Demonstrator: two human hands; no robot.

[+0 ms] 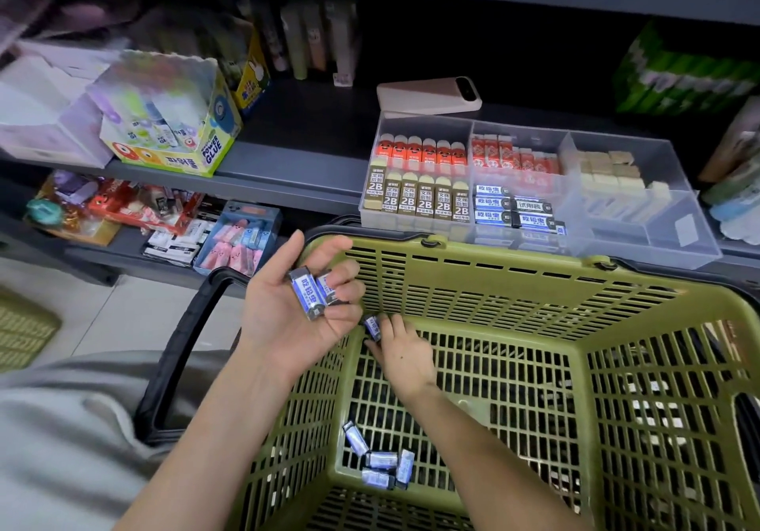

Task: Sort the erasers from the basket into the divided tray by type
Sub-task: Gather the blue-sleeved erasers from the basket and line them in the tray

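Mid-gathering: the left hand (304,308) cups two blue erasers (313,292), the right hand (405,360) pinches a third eraser (372,327) inside the basket (493,283), loose erasers (380,460) wait in its near corner, and next these likely go to the tray (674,218).

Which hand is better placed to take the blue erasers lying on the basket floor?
Probably the right hand: it is inside the basket, nearer the loose erasers, and pinches only one eraser. The left hand is over the rim, cradling two erasers.

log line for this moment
left hand: holds two blue erasers | right hand: pinches third eraser inside basket | loose erasers: on basket floor | tray: blue section holds matching erasers
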